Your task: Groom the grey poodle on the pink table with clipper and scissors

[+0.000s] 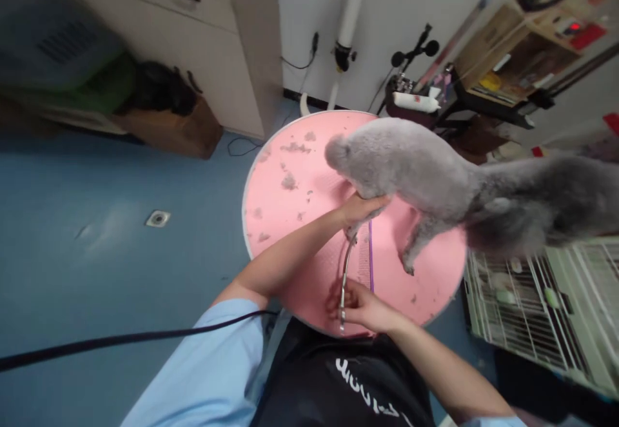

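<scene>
A grey, trimmed dog [435, 169] stands on a round pink grooming table [285, 156], its rear towards the left. My left hand [360, 209] is closed around one of the dog's hind legs, holding it up near the table's middle. My right hand [360, 304], at the table's near edge, grips curved metal scissors [345, 272] whose blades point up towards the held paw. A purple comb [371, 256] also sticks up from my right hand, beside the scissors.
Several tufts of cut grey fur [290, 182] lie on the table's left half. A white wire cage [541, 311] stands at the right. A cabinet [217, 46] and a wooden box [169, 130] are at the back left. A black cable [126, 340] crosses the blue floor.
</scene>
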A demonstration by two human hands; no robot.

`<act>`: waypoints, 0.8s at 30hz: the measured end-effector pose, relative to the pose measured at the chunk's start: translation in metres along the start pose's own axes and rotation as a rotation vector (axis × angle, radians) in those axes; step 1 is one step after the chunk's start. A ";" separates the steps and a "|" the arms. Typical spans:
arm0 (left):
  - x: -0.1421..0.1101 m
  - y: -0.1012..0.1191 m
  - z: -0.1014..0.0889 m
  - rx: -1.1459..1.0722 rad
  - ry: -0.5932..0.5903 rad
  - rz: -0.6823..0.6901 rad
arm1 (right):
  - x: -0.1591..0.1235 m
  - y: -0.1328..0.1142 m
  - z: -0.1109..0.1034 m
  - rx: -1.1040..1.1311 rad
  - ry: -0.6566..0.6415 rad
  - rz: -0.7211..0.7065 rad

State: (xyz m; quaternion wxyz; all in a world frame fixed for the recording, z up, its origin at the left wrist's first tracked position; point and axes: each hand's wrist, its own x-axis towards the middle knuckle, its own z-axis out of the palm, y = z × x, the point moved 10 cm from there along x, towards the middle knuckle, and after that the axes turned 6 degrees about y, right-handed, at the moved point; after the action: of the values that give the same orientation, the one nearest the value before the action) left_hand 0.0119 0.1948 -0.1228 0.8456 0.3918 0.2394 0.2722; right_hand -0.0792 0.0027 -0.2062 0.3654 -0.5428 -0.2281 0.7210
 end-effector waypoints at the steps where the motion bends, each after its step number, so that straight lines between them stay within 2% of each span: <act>1: 0.000 -0.001 0.000 0.013 0.021 0.012 | 0.010 0.004 0.010 0.079 0.086 -0.062; 4: 0.001 -0.006 -0.008 0.080 0.123 0.025 | 0.040 0.005 0.032 0.192 0.270 -0.202; 8: 0.000 -0.001 -0.023 0.139 0.215 0.074 | 0.067 -0.004 0.052 0.275 0.333 -0.289; 14: 0.003 0.008 -0.030 0.180 0.160 0.160 | 0.082 -0.015 0.065 0.367 0.356 -0.331; 19: 0.004 0.015 -0.028 0.159 0.109 0.230 | 0.079 -0.022 0.064 0.414 0.375 -0.289; 24: 0.004 0.018 -0.026 0.165 0.111 0.236 | 0.077 -0.024 0.068 0.432 0.347 -0.275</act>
State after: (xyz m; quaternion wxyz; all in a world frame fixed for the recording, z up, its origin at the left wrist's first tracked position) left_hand -0.0060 0.2205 -0.1242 0.7580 0.4698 0.2596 0.3705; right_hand -0.1481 0.0815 -0.2156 0.5998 -0.5316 -0.0751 0.5933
